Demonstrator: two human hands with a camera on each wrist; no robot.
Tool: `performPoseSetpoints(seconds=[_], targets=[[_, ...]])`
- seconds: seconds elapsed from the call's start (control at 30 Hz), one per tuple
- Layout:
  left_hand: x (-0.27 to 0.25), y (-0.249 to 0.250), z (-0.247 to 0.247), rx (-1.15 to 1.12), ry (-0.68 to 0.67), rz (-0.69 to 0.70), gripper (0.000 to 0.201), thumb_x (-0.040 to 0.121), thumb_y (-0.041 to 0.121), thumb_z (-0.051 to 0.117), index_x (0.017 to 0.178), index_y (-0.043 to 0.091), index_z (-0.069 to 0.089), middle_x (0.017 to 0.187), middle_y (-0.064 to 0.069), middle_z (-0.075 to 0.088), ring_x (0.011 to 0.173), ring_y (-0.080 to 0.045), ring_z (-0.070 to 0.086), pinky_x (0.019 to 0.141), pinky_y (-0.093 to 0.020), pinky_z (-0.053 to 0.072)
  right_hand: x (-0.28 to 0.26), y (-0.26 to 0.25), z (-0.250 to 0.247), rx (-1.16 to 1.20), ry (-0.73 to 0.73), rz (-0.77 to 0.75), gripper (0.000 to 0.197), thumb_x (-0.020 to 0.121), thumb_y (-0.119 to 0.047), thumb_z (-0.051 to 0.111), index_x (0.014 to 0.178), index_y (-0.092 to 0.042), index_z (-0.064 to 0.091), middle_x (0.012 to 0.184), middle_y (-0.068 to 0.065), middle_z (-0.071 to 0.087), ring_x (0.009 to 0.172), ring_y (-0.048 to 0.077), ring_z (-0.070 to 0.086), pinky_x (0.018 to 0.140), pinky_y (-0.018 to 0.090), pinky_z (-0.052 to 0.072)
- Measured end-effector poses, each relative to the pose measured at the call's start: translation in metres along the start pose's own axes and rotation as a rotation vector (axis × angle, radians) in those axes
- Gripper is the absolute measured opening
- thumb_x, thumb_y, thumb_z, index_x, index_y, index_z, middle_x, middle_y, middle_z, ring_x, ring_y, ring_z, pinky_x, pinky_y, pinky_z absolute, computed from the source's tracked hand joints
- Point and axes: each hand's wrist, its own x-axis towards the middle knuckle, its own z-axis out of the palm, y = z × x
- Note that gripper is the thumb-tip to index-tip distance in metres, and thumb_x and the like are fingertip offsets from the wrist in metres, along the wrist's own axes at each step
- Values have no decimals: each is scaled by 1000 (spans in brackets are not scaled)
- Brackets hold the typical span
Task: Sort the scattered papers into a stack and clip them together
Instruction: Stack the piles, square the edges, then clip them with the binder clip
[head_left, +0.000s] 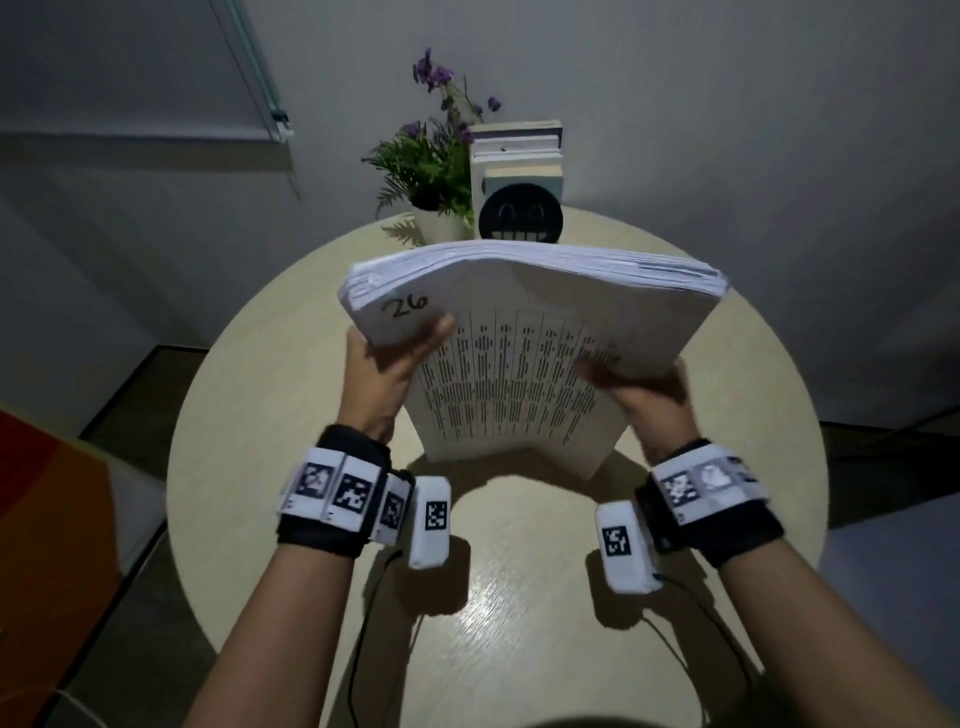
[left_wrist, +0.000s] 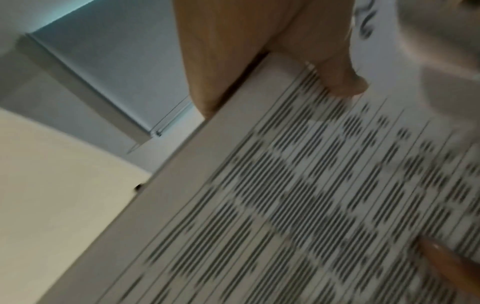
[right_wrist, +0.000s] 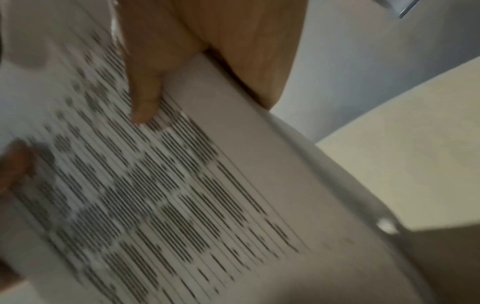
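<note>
The stack stands on its bottom edge on the table, leaning back toward me, printed face up, "26" written at its top left corner. My left hand grips the left edge, thumb on the face and fingers behind; my right hand grips the right edge the same way. The top edges fan unevenly, so the sheets are not yet square. No clip shows in any view. Beyond the stack are a plant, books and a dark round thing.

I judge the risk is slippage: if I loosen either grip while tapping, the loose sheets could slide apart or spill, and a tilted stack would get clipped crooked. It also bows between my hands, which could crease sheets.
</note>
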Motion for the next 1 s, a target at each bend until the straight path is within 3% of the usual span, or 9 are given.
performPoseSetpoints(seconds=[0.07,0.17,0.23,0.33,0.43,0.67,0.8,0.9,1.0], targets=[[-6,-25,1,95,-25,-115,45,52,33,85,90,30,61,80,22,73,76,7,67,68,-21,54,-2,18,0,-87,13,135,33,71,14,67,79,-18,66,75,-15,67,62,-12,62,60,8,51],[-6,-43,1,154,62,-217,24,66,19,73,84,30,61,74,20,70,67,11,64,67,-19,55,6,28,0,-153,113,246,29,72,-1,73,100,0,62,89,1,63,77,9,63,73,22,54],[-1,-45,1,232,122,-216,17,76,16,74,77,23,58,73,12,63,64,2,63,63,-17,52,11,31,1,-123,129,213,22,78,-5,69,98,-7,61,82,-1,63,72,8,63,68,20,54],[3,-61,-4,322,244,-268,8,88,21,63,84,15,60,80,-2,64,78,-19,63,75,-31,53,14,38,4,-242,98,140,17,88,-11,59,104,-14,57,94,1,61,87,15,59,76,25,48],[-3,-89,-9,446,324,-453,23,93,23,53,103,5,63,105,-18,67,100,-33,64,89,-38,51,14,60,-1,-524,74,287,31,96,-18,45,124,-5,46,107,-1,50,100,14,48,85,25,38],[-27,-138,-28,637,236,-834,35,98,15,35,122,-4,52,122,-23,58,109,-39,57,84,-38,48,13,121,-4,-811,-58,593,31,96,-8,33,126,-5,41,123,19,54,94,30,54,75,33,42],[-21,-141,-36,662,199,-920,43,99,25,35,135,3,35,131,-20,52,113,-35,54,92,-37,45,19,135,-5,-1038,-108,631,35,92,-8,37,125,2,38,133,21,42,117,37,44,94,41,40],[-11,-142,-39,651,160,-965,53,99,34,32,139,2,24,142,-25,41,125,-40,46,105,-45,40,24,138,1,-1111,-146,643,41,93,-18,39,131,-3,33,138,18,34,125,36,33,102,45,34],[-3,-144,-35,766,81,-1001,61,99,42,27,141,-1,23,147,-22,29,131,-37,37,106,-40,34,25,140,7,-1142,-236,627,57,95,-32,40,142,-9,18,145,15,25,131,35,25,105,46,28]])
